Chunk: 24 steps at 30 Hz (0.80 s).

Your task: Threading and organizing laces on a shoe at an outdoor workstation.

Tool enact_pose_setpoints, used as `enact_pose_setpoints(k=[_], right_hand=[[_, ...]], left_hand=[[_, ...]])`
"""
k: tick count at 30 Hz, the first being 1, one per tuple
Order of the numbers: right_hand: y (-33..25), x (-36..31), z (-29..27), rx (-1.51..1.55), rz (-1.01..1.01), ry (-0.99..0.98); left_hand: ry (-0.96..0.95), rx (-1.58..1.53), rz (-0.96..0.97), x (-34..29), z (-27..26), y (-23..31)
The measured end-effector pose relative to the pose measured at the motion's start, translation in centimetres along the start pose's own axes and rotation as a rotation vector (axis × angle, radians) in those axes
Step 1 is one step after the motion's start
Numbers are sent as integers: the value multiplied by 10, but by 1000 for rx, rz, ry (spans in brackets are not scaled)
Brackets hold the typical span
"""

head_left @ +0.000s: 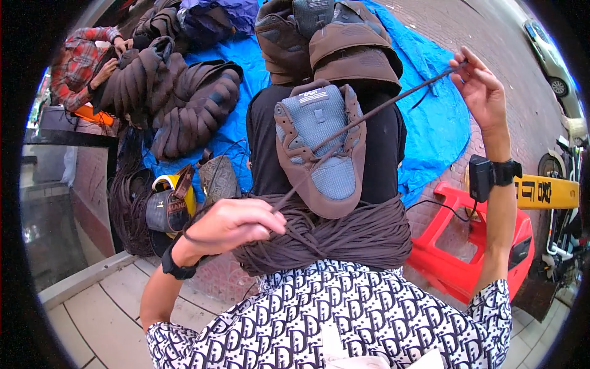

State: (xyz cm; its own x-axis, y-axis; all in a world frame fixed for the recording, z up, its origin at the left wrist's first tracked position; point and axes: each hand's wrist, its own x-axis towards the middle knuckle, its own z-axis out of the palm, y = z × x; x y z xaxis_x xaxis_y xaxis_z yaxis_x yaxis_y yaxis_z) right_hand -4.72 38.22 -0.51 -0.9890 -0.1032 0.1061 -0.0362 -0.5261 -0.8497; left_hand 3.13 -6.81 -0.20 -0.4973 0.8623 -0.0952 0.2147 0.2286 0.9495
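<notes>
A brown shoe upper (353, 195) with a blue-grey mesh tongue and toe lies across my lap, its toe pointing toward me. One dark brown shoelace (399, 98) runs through its lower eyelets, while the upper eyelets look unthreaded. My right hand (482, 92), raised at the far right, pinches one end of the lace and draws it out in a straight line. Near my waist on the left, my left hand (236, 221) is closed round the other stretch of lace. Beneath the toe, a thick bundle of brown laces (332, 246) spreads across my lap.
More brown shoe uppers (356, 55) are piled beyond my knees on a blue tarp (424, 154). Nested uppers (196, 104) lie at left beside another person (80, 61) in a checked shirt. A red plastic stool (448, 246) is at right; a parked car (553, 61) stands farther off.
</notes>
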Motion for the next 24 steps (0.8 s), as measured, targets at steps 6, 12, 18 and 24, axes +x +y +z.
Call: enact_pose_setpoints(k=[6,12,18,24], right_hand=[[-5,2,-61,208,-50,36],[-16,-17,-96,147,-65,281],[6,-40,-125,-187,87,611],[11,-54,-141,-115,107,698]], left_hand=[[952,-764,-52,-6,-37,-14],[1076,-1204,146,-32,-79,-56],[1085,-1224,65,-62,-75,-83],[1331,-1254,-20,-117,-93,-126]])
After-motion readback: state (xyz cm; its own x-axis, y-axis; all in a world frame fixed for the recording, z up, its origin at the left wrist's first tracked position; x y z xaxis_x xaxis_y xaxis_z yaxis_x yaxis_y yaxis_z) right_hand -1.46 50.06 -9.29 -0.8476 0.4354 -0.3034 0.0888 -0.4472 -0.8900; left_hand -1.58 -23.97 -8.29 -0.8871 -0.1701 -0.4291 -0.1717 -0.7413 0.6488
